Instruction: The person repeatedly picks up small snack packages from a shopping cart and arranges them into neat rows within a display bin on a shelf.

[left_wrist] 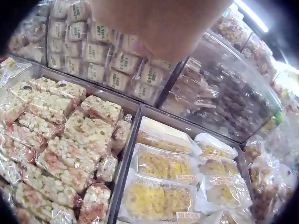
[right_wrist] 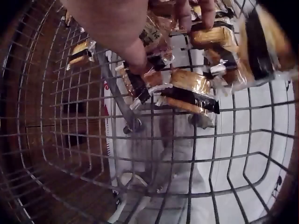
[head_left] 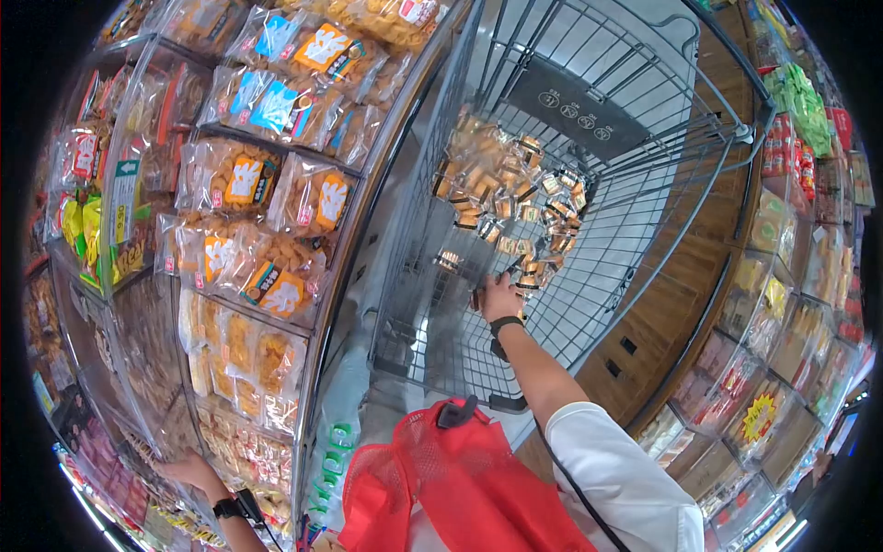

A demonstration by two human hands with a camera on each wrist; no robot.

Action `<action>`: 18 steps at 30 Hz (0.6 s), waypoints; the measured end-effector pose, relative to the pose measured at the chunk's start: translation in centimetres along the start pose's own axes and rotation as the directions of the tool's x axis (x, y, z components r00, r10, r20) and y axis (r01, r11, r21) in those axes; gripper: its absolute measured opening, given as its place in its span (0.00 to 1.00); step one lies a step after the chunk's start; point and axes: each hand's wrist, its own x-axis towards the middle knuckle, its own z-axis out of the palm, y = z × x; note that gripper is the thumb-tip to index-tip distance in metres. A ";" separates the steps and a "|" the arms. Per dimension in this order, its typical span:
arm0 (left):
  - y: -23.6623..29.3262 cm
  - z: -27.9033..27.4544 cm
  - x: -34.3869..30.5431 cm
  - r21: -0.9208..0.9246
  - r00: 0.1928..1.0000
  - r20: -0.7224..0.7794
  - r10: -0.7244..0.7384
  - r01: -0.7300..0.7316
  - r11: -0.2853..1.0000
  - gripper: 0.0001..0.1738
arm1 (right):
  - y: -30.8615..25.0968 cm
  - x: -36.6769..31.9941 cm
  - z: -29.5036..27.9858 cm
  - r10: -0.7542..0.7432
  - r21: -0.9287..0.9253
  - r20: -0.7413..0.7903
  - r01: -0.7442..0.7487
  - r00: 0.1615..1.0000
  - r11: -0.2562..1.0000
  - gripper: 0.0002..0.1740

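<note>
Many small wrapped snacks with dark bands (head_left: 529, 213) lie in the wire shopping cart (head_left: 644, 198). Down among them reaches the right hand (head_left: 503, 299); in the right wrist view this hand (right_wrist: 119, 28) has its fingers bent over the packets, thumb against one wrapped piece (right_wrist: 135, 86). A banded biscuit pack (right_wrist: 189, 91) lies just below it. The left hand (head_left: 195, 471) is over the shelf bins at lower left, fingers extended. In the left wrist view part of the left hand (left_wrist: 159, 23) crosses the top, its fingertips hidden, above bins of wrapped nut bars (left_wrist: 77, 140) and yellow cakes (left_wrist: 161, 163).
Shelves with bagged snacks (head_left: 244, 179) line the left side. More bins of packaged goods (head_left: 768, 322) stand on the right. A red vest (head_left: 460, 478) hangs at the person's front, and bottles with green caps (head_left: 336, 451) are beside the left shelf.
</note>
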 end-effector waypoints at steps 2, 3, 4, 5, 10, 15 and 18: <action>1.0 -0.6 -0.1 0.038 0.999 0.017 -0.037 0.036 0.999 0.58 | 0.8 0.1 -0.8 -0.090 -0.029 0.023 0.091 0.996 0.995 0.30; -0.8 0.6 -1.1 0.034 1.000 0.020 -0.012 0.011 0.999 0.57 | 1.4 -1.6 0.1 -0.093 -0.010 0.017 0.093 0.996 0.996 0.27; -1.8 0.6 -0.8 0.044 1.000 -0.002 0.015 -0.015 0.999 0.57 | 1.7 -1.8 0.7 -0.110 0.031 0.012 0.110 0.994 0.993 0.24; -2.2 1.2 -0.8 0.045 0.999 -0.031 0.035 -0.033 0.998 0.57 | 1.8 -1.0 1.2 -0.130 0.072 -0.009 0.131 0.991 0.989 0.21; -1.7 2.2 -1.3 -0.046 1.000 -0.014 0.015 -0.015 0.999 0.55 | 2.3 1.7 -1.3 -0.175 0.378 -0.217 0.248 0.960 0.892 0.17; -0.4 -0.2 -0.8 -0.274 0.990 0.122 -0.064 0.096 0.957 0.49 | -3.7 -7.9 -15.1 -0.171 0.946 -0.050 0.101 0.984 0.309 0.24; -3.1 -1.2 -0.1 -0.469 0.962 0.268 0.049 0.086 0.879 0.49 | -7.3 -15.0 -21.3 -0.328 0.981 -0.136 0.173 0.935 0.086 0.26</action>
